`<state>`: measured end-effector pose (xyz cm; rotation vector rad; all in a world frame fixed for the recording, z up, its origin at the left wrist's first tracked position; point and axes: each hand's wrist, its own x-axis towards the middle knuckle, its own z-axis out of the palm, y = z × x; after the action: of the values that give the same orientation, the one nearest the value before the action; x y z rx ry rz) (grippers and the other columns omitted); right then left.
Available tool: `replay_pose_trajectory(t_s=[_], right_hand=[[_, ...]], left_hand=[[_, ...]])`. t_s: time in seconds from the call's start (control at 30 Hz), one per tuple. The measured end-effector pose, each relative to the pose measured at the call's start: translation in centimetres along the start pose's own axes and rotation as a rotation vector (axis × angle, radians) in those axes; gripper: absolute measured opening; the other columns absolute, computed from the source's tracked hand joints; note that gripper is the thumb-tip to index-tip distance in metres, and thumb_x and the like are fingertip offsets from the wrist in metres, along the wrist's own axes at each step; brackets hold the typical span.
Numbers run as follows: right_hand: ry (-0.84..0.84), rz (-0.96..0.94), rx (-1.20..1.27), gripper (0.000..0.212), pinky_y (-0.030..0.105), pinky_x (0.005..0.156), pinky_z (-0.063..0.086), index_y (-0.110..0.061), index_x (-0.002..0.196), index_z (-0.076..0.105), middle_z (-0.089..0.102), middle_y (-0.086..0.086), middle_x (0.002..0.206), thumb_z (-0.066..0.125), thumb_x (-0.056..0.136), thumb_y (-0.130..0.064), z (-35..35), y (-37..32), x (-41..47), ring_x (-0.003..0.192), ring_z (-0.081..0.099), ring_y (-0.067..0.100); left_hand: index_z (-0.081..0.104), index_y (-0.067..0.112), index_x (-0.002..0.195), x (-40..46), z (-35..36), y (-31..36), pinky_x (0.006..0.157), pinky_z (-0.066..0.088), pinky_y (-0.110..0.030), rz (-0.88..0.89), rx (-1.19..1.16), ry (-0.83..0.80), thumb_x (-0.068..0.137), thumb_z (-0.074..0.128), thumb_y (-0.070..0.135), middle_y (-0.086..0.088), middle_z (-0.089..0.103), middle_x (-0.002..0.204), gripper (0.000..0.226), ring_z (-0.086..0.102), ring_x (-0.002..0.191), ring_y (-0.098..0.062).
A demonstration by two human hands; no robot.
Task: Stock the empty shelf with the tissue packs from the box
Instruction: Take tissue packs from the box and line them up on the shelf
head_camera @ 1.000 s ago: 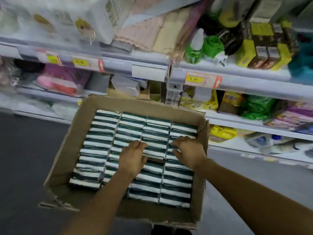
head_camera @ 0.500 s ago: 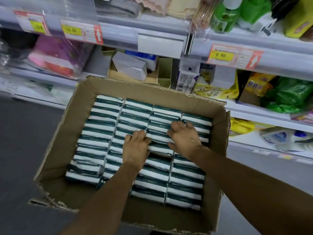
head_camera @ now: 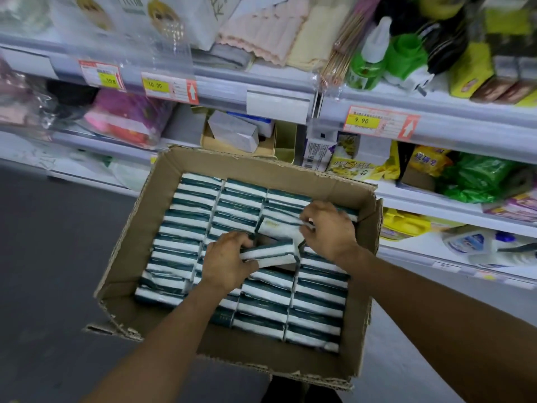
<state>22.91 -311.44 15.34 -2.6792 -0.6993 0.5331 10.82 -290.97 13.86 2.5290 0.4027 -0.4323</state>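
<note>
Left hand (head_camera: 225, 264) and right hand (head_camera: 328, 229) each grip a tissue pack (head_camera: 270, 255) above box (head_camera: 139, 228)

- Above and ahead of your hands you had a yellow price tag reading 10.00 (head_camera: 157, 85) on the shelf edge, with a white arrow on red (head_camera: 192, 93) beside it.
- Up and to the right of your hands sat a second tag reading 9.90 (head_camera: 361, 121).
- Folded pink and cream cloths (head_camera: 279, 30) lay on the shelf high above your hands.
- To their right stood a green bottle with a white cap (head_camera: 367, 61).
- Far left of your hands was a pink wrapped package (head_camera: 125, 117).
- Right of your hands lay a crumpled green bag (head_camera: 476, 175) and yellow packets (head_camera: 427, 162).
- Left of your hands you saw dark grey floor (head_camera: 52, 242).
</note>
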Motion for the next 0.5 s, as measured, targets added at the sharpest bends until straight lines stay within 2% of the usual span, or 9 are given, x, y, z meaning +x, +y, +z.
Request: replay_pose_trajectory(t_s=[0.1, 0.13, 0.23, 0.3, 0.37, 0.43, 0.5], right_hand=[[0.015, 0.16, 0.353, 0.011, 0.043, 0.076, 0.048, -0.016, 0.094, 0.051, 0.06, 0.009, 0.088, 0.056, 0.096, -0.026, -3.6, 0.0, -1.1, 0.085, 0.057, 0.029], [0.033, 0.177, 0.422, 0.013, 0.044, 0.073, 0.048, -0.016, 0.091, 0.049, 0.058, 0.007, 0.079, 0.057, 0.095, -0.025, -4.8, -0.1, -1.5, 0.077, 0.056, 0.027], [0.106, 0.111, 0.439, 0.015, 0.04, 0.063, 0.043, -0.014, 0.089, 0.046, 0.051, 0.006, 0.068, 0.056, 0.096, -0.023, -8.9, -1.1, -3.3, 0.064, 0.05, 0.021], [0.159, 0.025, 0.384, 0.013, 0.041, 0.062, 0.047, -0.018, 0.094, 0.045, 0.057, 0.007, 0.074, 0.054, 0.098, -0.027, -11.6, -2.4, -4.9, 0.067, 0.058, 0.024], [0.234, -0.059, 0.329, 0.011, 0.044, 0.062, 0.05, -0.021, 0.104, 0.046, 0.062, 0.005, 0.078, 0.053, 0.099, -0.028, -14.0, -3.7, -6.6, 0.068, 0.061, 0.026], [0.333, -0.156, 0.286, 0.016, 0.045, 0.06, 0.051, -0.02, 0.113, 0.049, 0.063, 0.001, 0.083, 0.054, 0.099, -0.026, -16.2, -4.9, -8.1, 0.068, 0.061, 0.026], [0.444, -0.295, 0.203, 0.022, 0.045, 0.06, 0.052, -0.02, 0.115, 0.049, 0.061, -0.001, 0.107, 0.059, 0.095, -0.022, -18.2, -6.0, -9.4, 0.076, 0.063, 0.027]], left_hand=[[0.059, 0.009, 0.099, -1.6, -3.2, 1.7, 0.07, 0.051, -0.033, -0.275, -0.384, -0.028, 0.083, 0.075, 0.025, -0.004, 0.064, 0.092, 0.028, 0.062, 0.082, -0.021], [0.057, 0.007, 0.101, -1.9, -4.4, 2.5, 0.067, 0.052, -0.032, -0.37, -0.529, -0.014, 0.086, 0.072, 0.022, -0.009, 0.064, 0.09, 0.026, 0.063, 0.081, -0.024], [0.048, 0.007, 0.117, -3.1, -7.8, 5.4, 0.056, 0.059, -0.034, -0.537, -0.997, 0.059, 0.091, 0.066, 0.012, -0.019, 0.058, 0.11, 0.032, 0.066, 0.093, -0.034], [0.047, 0.02, 0.126, -3.7, -10.0, 7.4, 0.051, 0.059, -0.035, -0.505, -1.143, 0.093, 0.094, 0.063, 0.01, -0.015, 0.056, 0.117, 0.038, 0.066, 0.094, -0.035], [0.055, 0.029, 0.127, -4.5, -12.2, 9.4, 0.055, 0.06, -0.037, -0.4, -1.219, 0.064, 0.097, 0.056, 0.009, -0.014, 0.058, 0.121, 0.036, 0.066, 0.098, -0.038], [0.067, 0.029, 0.116, -5.2, -14.5, 11.5, 0.063, 0.061, -0.039, -0.312, -1.259, 0.018, 0.1, 0.053, 0.01, -0.016, 0.057, 0.126, 0.029, 0.065, 0.102, -0.041], [0.069, 0.026, 0.109, -6.3, -16.6, 13.4, 0.068, 0.062, -0.043, -0.293, -1.343, -0.015, 0.101, 0.053, 0.018, -0.015, 0.061, 0.123, 0.02, 0.067, 0.1, -0.039]])
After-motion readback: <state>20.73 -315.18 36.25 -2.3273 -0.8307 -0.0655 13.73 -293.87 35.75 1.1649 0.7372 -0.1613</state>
